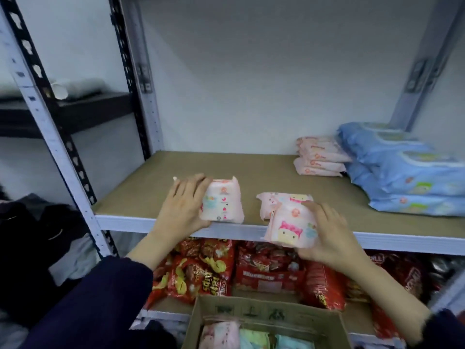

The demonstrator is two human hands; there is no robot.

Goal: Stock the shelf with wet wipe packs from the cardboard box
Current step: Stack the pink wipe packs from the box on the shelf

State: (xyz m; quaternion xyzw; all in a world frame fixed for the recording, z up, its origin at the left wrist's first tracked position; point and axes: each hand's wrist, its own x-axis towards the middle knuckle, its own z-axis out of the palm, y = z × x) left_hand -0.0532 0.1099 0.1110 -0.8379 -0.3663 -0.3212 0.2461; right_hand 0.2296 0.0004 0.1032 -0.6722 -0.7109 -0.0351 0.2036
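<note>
Gripping one pink pack (222,201) per hand: left hand (182,205) sets its on the shelf (156,220) edge, right hand (324,235) stacks its on a loose pack (273,200). Box (208,312) waits below.

Nothing reads clearly. The cardboard box (251,314) flap bears dark handwritten marks, illegible. Red snack bags (201,270) carry yellow lettering, upside down and blurred. The pink wipe pack (222,202) shows a round logo, too small to read.
</note>
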